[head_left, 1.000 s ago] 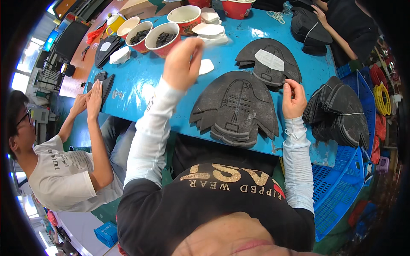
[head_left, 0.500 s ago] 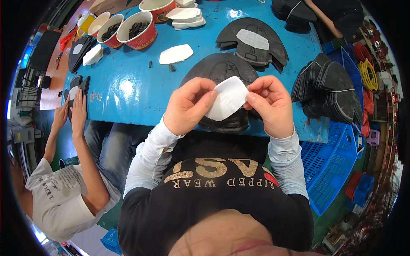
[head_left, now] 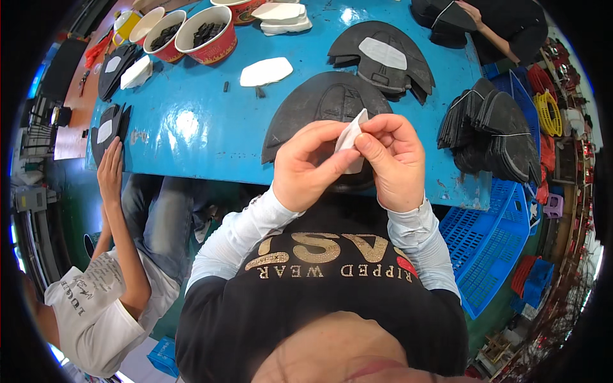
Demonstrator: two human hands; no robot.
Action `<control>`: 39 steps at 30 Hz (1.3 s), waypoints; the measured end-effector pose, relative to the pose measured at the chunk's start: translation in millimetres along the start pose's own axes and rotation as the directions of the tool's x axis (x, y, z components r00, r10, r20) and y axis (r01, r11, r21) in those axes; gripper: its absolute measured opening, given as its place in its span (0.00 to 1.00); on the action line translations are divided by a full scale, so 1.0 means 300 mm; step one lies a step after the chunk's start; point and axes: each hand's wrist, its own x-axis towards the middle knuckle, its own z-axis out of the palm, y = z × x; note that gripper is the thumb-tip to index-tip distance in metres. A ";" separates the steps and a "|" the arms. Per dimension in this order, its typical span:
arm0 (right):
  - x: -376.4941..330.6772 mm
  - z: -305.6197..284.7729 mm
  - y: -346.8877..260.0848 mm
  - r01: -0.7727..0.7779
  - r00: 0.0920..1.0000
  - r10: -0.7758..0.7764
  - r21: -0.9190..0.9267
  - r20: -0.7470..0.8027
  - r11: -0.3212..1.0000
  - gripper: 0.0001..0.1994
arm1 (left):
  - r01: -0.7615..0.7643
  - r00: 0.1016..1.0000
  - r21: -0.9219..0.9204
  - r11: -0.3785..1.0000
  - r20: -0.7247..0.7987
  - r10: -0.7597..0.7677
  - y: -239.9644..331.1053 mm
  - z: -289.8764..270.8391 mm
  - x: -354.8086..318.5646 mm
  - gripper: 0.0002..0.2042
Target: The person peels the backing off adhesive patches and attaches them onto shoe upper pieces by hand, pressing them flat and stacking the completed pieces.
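A: What is being held at the fingertips?

B: A white patch (head_left: pixel 350 142) is being pinched between the thumb and fingers of the left hand (head_left: pixel 311 167) and the right hand (head_left: pixel 393 163). Both sets of fingers are being kept closed on it, just above the near edge of the blue table (head_left: pixel 191 127). Whether a backing is being peeled off cannot be told.

A: How far along is the work being judged to be?

B: About midway through one piece. The patch is being handled in the air, not yet laid down. A dark shoe panel (head_left: pixel 325 105) is lying flat on the table just beyond the hands, and no white patch is being seen on it. A second shoe panel (head_left: pixel 382 54) farther back is already carrying a white patch at its middle, so one piece is being taken as done.

A: What else is lying around?

B: A loose white patch (head_left: pixel 266 71) is resting left of the bare panel, and a stack of white patches (head_left: pixel 281 15) is sitting at the far edge. Red bowls (head_left: pixel 205 33) of dark bits are standing at the far left. A bundle of dark panels (head_left: pixel 491 134) is waiting at the right, above a blue crate (head_left: pixel 491 242).

A: Is anything being found in the way?

B: Nothing is lying between hands and panel. Another person's hand (head_left: pixel 112 172) is resting at the table's left side, well apart.
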 end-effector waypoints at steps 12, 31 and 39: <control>0.015 -0.025 0.057 -0.127 0.990 0.134 0.165 -0.033 0.978 0.10 | 0.007 1.000 0.109 0.994 0.018 -0.009 -0.033 -0.014 -0.001 0.14; -0.010 -0.052 0.071 0.012 0.999 -0.007 0.096 -0.050 0.995 0.12 | 0.235 0.940 -0.213 0.948 -0.198 -0.278 -0.051 0.011 0.019 0.10; -0.034 -0.080 0.072 0.062 0.995 -0.055 0.086 -0.088 0.994 0.11 | 0.292 0.912 -0.368 0.883 -0.169 -0.373 -0.058 -0.038 0.033 0.10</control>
